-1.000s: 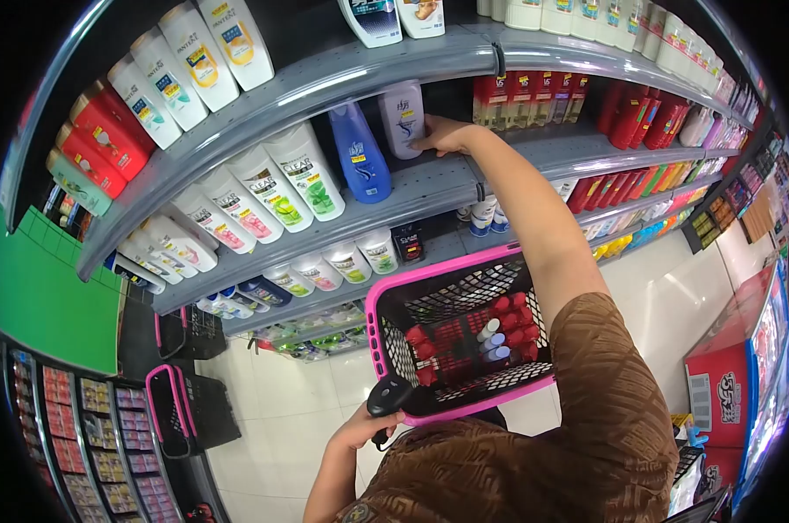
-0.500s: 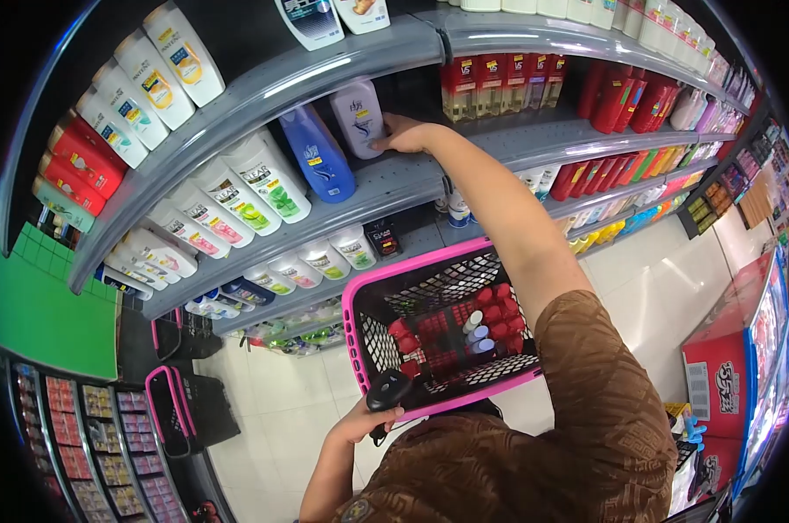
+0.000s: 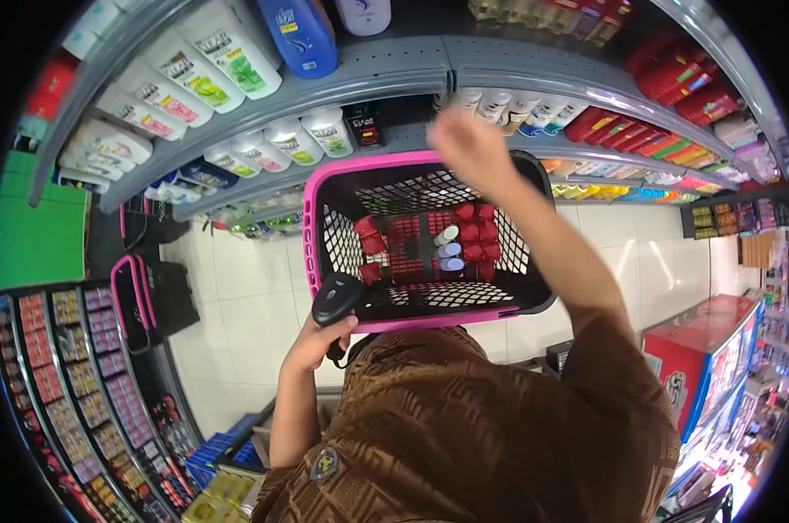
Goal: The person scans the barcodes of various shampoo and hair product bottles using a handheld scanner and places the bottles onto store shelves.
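Note:
In my left hand point(image 3: 318, 343) I hold a black handheld scanner point(image 3: 337, 298) by its grip, beside the near left corner of a black mesh shopping basket point(image 3: 379, 164) with a pink rim. My right hand point(image 3: 469, 144) is over the basket's far rim, in front of the shelf; motion blurs its fingers, and nothing plainly shows in it. Inside the basket are several red-topped items point(image 3: 480, 235) and a few lavender-capped bottles point(image 3: 449, 251). A lavender bottle point(image 3: 365, 15) stands on the upper shelf beside a blue bottle point(image 3: 298, 39), its top cut off by the frame.
White shampoo bottles point(image 3: 229, 57) line the shelf at left, with more bottles point(image 3: 325, 131) below. Red bottles point(image 3: 621, 131) fill the shelf at right. Black-and-pink baskets point(image 3: 169, 296) stand on the tiled floor point(image 3: 237, 349). A red and blue freezer point(image 3: 699, 349) is at the right.
My right hand has left the lavender bottle and come back toward the basket. The bottle stays on the shelf. My view has tilted downward; the left hand still holds the scanner.

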Demonstrator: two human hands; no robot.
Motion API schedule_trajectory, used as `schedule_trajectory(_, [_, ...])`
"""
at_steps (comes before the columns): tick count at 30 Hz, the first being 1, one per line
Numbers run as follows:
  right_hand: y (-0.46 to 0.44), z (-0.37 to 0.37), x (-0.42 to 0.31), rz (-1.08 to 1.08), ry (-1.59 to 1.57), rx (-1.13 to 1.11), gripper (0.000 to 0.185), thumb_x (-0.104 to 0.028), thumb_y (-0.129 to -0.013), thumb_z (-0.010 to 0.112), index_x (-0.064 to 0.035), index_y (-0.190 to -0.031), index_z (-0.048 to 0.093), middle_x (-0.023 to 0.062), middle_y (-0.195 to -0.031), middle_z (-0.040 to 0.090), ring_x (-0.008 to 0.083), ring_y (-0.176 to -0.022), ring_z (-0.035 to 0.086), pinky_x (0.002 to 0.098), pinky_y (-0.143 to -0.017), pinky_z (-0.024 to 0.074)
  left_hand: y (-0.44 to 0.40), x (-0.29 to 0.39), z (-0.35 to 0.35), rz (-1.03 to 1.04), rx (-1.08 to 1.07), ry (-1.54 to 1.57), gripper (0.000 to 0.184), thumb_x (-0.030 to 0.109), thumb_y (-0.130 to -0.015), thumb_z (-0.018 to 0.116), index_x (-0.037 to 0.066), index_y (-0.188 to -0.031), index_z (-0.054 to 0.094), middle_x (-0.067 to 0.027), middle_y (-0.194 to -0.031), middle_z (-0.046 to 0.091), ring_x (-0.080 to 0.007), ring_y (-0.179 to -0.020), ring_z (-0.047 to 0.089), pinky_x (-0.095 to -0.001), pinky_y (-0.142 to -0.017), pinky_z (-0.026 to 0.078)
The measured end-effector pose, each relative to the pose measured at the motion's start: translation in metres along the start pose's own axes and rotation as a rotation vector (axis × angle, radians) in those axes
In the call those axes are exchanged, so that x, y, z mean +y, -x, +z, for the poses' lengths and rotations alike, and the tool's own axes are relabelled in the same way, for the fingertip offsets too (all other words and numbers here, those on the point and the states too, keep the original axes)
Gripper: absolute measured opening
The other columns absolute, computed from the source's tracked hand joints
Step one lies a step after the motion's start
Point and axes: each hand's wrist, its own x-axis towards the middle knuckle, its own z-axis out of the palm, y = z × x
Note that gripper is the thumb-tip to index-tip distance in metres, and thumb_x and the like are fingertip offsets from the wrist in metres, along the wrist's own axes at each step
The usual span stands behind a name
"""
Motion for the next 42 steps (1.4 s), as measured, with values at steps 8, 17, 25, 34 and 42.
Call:
schedule_trajectory(8, [0.209, 0.043, 0.152, 0.375, 0.703, -1.066, 0.024, -0.03, -0.083, 0.075, -0.0095, -0.096, 0.073, 0.0156, -0.096, 0.074, 0.0356, -0.092, 0.072, 0.0478, -0.078, 0.0579, 0.004, 0.011, 0.027, 0.015, -0.023, 0.008, 0.025, 0.012, -0.09, 0.077, 0.004, -0.107, 0.061, -0.0017, -0.085, 0.062, -0.011, -0.064, 0.059, -0.0286, -0.057, 0.049])
schedule_trajectory(17, [0.243, 0.095, 0.205, 0.354, 0.859, -0.948, 0.019, -0.014, -0.088, 0.062, -0.0087, -0.102, 0.073, 0.0165, -0.106, 0.074, 0.0343, -0.098, 0.073, 0.0465, -0.077, 0.0598, 0.011, 0.022, 0.039, 0.134, -0.062, -0.127, 0.036, 0.017, -0.09, 0.08, 0.003, -0.117, 0.06, -0.001, -0.09, 0.062, -0.0103, -0.069, 0.06, -0.0273, -0.062, 0.05])
schedule_trajectory(25, [0.241, 0.096, 0.197, 0.252, 0.962, -1.061, 0.023, -0.021, -0.079, 0.072, -0.0129, -0.1, 0.073, 0.0123, -0.106, 0.074, 0.0325, -0.099, 0.072, 0.0443, -0.076, 0.0601, 0.029, 0.014, 0.026, 0.178, -0.064, -0.133, 0.034, 0.02, -0.09, 0.08, 0.004, -0.114, 0.062, 0.0004, -0.085, 0.063, -0.0092, -0.068, 0.06, -0.0267, -0.062, 0.049])
schedule_trajectory(34, [0.141, 0.008, -0.015, 0.372, 0.754, -0.811, 0.047, -0.05, -0.064, 0.078, -0.0059, -0.08, 0.076, 0.0176, -0.08, 0.072, 0.0365, -0.078, 0.071, 0.0446, -0.073, 0.0567, 0.001, 0.0, -0.008, 0.237, -0.046, 0.129, 0.035, 0.013, -0.09, 0.075, 0.003, -0.12, 0.06, -0.0087, -0.107, 0.066, -0.0211, -0.094, 0.067, -0.0359, -0.075, 0.057])
schedule_trajectory(42, [0.074, -0.077, -0.208, 0.389, 0.314, -0.504, 0.032, -0.018, -0.069, 0.082, -0.0063, -0.064, 0.053, -0.0038, -0.059, 0.048, 0.0049, -0.058, 0.042, 0.0255, -0.051, 0.033, -0.043, 0.01, 0.032, 0.428, -0.359, 0.256, 0.076, 0.003, -0.079, 0.085, 0.003, -0.145, 0.049, -0.0131, -0.147, 0.052, -0.0264, -0.134, 0.053, -0.0389, -0.101, 0.05])
